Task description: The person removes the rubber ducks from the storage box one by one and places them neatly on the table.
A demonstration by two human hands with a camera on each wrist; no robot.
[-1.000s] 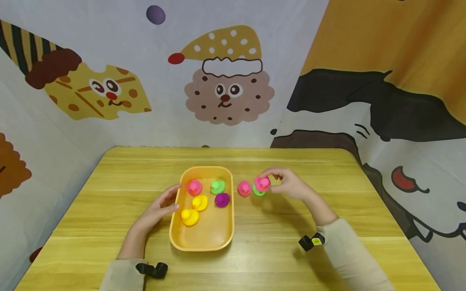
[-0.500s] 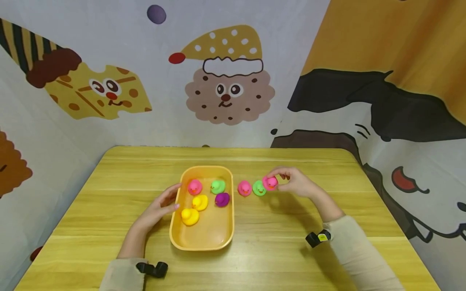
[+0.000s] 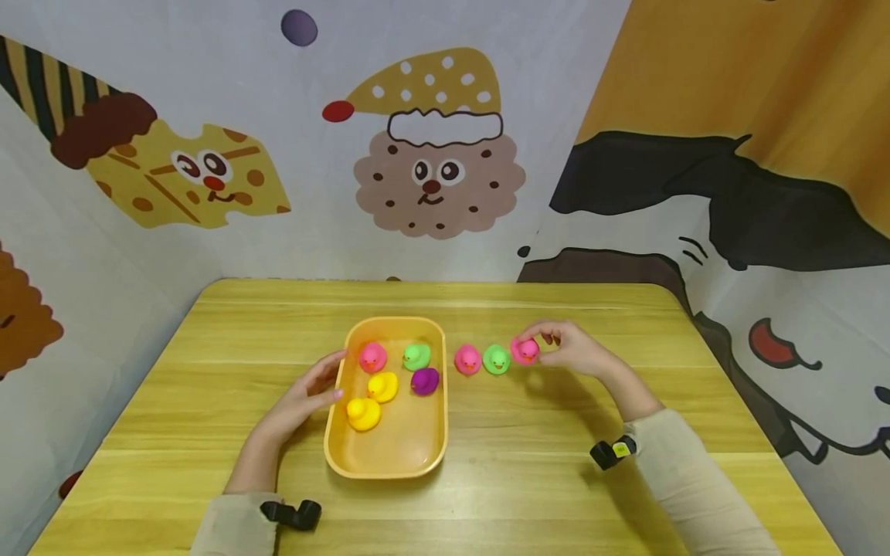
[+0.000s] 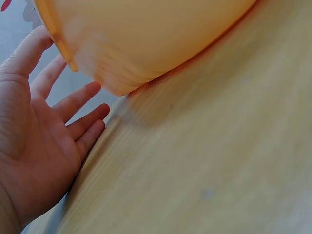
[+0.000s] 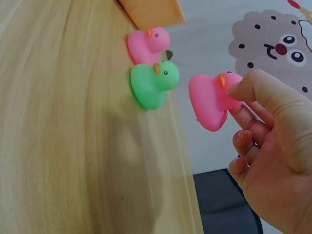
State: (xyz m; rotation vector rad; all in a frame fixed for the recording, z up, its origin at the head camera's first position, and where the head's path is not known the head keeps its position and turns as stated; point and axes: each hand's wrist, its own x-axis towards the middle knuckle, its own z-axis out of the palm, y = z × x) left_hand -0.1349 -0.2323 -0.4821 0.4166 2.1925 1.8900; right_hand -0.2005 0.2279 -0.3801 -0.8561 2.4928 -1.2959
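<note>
Currently, right fingers (image 5: 245, 87) pinch a rubbery pink duck (image 5: 208, 103) above the wood-grained worktop (image 3: 521, 463); a slip could topple the adjacent rubbery green duck (image 3: 497, 361). Spread left fingers (image 4: 78, 99) touch the orange plastic tray (image 3: 385, 455).

On the table (image 3: 528, 479), a tray (image 3: 396, 450) is flanked — toward the right edge — by one pink duck (image 3: 468, 360), one green duck (image 3: 497, 360).

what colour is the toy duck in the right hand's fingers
Pink: the duck shows best in the right wrist view.
</note>
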